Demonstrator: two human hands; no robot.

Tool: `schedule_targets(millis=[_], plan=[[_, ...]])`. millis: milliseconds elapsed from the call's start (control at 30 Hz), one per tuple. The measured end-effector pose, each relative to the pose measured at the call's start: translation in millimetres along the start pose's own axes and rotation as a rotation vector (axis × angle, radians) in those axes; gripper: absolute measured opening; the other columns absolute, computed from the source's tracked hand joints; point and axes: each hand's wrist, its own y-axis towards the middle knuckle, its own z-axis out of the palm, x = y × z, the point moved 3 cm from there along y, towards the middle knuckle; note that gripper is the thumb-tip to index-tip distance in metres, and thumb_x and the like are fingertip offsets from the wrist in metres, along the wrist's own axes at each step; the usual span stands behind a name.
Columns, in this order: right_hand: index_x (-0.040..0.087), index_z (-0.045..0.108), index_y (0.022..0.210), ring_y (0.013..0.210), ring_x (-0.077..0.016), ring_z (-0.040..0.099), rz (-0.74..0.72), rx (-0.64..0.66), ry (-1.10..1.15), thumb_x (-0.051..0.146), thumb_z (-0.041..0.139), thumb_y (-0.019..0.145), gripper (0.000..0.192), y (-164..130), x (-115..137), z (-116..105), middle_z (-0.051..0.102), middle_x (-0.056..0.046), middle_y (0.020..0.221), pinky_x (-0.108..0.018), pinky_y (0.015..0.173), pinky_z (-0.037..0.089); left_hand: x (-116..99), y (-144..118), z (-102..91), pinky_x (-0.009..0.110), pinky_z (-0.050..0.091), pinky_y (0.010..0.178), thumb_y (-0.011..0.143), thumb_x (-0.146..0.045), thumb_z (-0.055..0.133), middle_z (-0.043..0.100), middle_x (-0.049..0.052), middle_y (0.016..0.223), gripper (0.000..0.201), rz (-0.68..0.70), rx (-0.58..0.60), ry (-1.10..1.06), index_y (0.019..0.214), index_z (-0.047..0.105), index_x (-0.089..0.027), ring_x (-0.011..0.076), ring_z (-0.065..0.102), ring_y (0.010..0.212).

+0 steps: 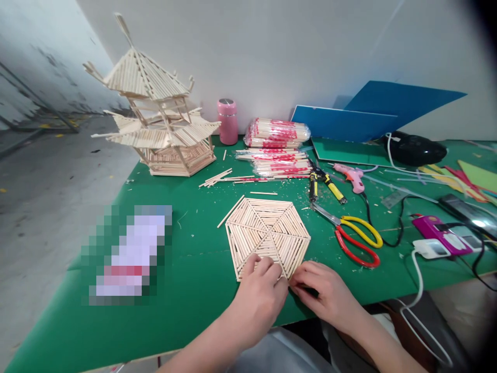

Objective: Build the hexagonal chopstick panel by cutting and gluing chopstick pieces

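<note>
Both hands work the near edge of the hexagonal stick panel (267, 230) at lower centre of the green tabletop (186, 311): left hand (258, 295) presses fingers down, right hand (324, 292) pinches the corner. Aligning sticks seems the step; steady pressure follows.

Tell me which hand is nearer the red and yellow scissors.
Right. The right hand lies just below-left of the scissors; the left hand sits farther left, on the hexagonal stick panel.
</note>
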Motion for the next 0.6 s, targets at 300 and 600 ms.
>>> schedule_targets(millis=[300,600], plan=[[0.020,0.056,0.077,0.074,-0.0143,0.052,0.034,-0.015,-0.032,0.015,0.049,0.080,0.009,1.2,0.6,-0.5,0.059,-0.001,0.078,-0.026,0.066,0.036,4.1,2.1,11.3,0.037,0.033,0.072,0.081,-0.014,0.045,0.049,0.002,0.073,0.017,-0.023,-0.045,-0.070,0.065,0.051,-0.016,0.0165,0.039,0.075],[0.020,0.056,0.074,0.071,-0.0152,0.051,0.126,-0.033,-0.054,0.018,0.052,0.079,0.007,-2.1,1.9,-0.1,0.059,-0.001,0.075,-0.028,0.065,0.036,5.2,2.3,11.5,0.036,0.031,0.072,0.082,-0.015,0.044,0.049,0.002,0.073,0.019,-0.027,-0.076,-0.101,0.065,0.052,-0.017,0.0161,0.039,0.075]])
